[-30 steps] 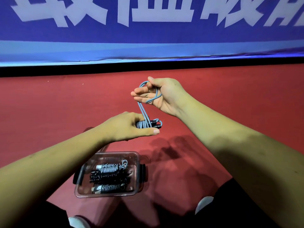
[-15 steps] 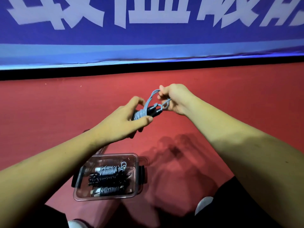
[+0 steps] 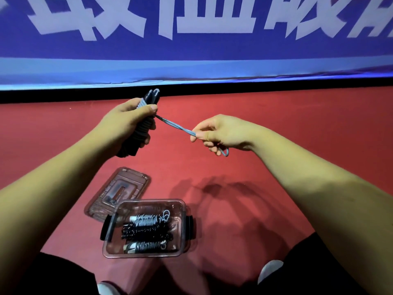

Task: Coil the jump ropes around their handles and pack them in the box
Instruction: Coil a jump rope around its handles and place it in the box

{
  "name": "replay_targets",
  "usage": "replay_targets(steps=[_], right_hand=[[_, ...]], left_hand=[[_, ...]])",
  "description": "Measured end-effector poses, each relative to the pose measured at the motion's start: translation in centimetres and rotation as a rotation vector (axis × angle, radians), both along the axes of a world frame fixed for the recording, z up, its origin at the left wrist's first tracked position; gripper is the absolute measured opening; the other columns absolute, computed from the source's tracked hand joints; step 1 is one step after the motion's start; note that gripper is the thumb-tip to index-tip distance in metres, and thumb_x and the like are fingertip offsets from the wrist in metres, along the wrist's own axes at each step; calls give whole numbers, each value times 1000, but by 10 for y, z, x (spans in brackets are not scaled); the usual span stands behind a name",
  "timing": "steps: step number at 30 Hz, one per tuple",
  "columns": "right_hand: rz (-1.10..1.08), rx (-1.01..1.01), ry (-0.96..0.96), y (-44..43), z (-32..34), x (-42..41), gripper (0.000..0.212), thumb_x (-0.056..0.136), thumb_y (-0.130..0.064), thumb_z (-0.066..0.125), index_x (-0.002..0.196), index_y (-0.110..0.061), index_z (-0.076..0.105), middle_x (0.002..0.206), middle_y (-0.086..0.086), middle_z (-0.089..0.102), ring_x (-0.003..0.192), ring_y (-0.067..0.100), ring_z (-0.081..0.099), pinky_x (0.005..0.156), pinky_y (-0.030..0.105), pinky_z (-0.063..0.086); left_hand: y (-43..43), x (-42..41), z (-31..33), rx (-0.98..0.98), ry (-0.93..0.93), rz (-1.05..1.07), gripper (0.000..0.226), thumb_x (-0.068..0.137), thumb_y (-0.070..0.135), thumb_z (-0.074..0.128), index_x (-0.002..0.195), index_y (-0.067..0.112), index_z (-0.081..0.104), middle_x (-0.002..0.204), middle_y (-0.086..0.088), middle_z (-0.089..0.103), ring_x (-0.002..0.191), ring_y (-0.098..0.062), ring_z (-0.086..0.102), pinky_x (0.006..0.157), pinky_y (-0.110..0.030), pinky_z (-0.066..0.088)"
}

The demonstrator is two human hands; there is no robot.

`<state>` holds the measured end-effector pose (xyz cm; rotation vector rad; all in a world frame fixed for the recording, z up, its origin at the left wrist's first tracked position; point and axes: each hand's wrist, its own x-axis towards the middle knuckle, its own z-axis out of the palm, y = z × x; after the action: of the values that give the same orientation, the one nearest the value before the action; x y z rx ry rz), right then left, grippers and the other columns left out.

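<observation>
My left hand [image 3: 124,122] grips the black handles of a jump rope [image 3: 140,133], held upright with grey-blue cord wound round their upper part. A doubled strand of that cord [image 3: 176,126] runs taut to the right, where my right hand [image 3: 219,133] pinches it between thumb and fingers; the loop end hangs out below that hand. On the red floor below sits a clear plastic box [image 3: 182,206] with black side clips. Inside it lie three coiled jump ropes [image 3: 146,231], two grey-white and one black.
The box's clear lid [image 3: 119,192] lies flat on the red floor just behind and left of the box. A blue banner [image 3: 191,39] with white characters stands along the far edge. My knees and white shoes [image 3: 270,269] sit at the bottom.
My hands have drawn apart: the left turned the handles upright and lifted them, the right pulled the cord loop out to the right until it is taut. The view tilted, showing the lid.
</observation>
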<state>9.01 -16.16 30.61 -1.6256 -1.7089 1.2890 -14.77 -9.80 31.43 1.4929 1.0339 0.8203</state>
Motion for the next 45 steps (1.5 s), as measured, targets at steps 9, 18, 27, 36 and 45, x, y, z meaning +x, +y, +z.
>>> replay_targets(steps=[9, 18, 27, 36, 45], right_hand=[[117, 371, -637, -14, 32, -31, 25, 98, -16, 45, 88, -14, 67, 65, -8, 49, 62, 13, 46, 54, 25, 33], [-4, 401, -304, -22, 37, -29, 34, 93, -27, 61, 74, 0, 57, 52, 6, 40, 37, 17, 37, 37, 23, 33], [-139, 264, 56, -18, 39, -14, 29, 95, -19, 59, 68, -10, 56, 41, -7, 33, 36, 15, 27, 45, 26, 28], [-66, 202, -43, -19, 28, -16, 30, 94, -20, 62, 66, -10, 60, 54, 8, 33, 41, 18, 30, 42, 24, 30], [-69, 176, 74, -9, 22, -18, 29, 95, -19, 60, 69, -7, 60, 52, 3, 32, 42, 16, 25, 46, 24, 26]], left_hand=[[13, 9, -21, 210, 522, -19, 18, 90, 28, 70, 99, 17, 57, 78, -11, 63, 54, -25, 53, 42, -24, 40], [-9, 25, -27, 11, 417, -86, 12, 94, 24, 59, 92, 16, 50, 69, -7, 58, 43, -22, 49, 39, -23, 36], [-19, 32, -25, -741, -70, -279, 11, 88, 24, 50, 82, 15, 48, 65, -7, 49, 42, -20, 45, 38, -23, 40], [-38, 37, -32, -158, 514, -381, 16, 92, 21, 67, 107, 25, 63, 74, -11, 62, 46, -22, 48, 44, -26, 38], [-60, 44, -21, 68, 577, -528, 36, 82, 51, 73, 79, 18, 59, 58, -1, 58, 42, -20, 48, 43, -24, 38]])
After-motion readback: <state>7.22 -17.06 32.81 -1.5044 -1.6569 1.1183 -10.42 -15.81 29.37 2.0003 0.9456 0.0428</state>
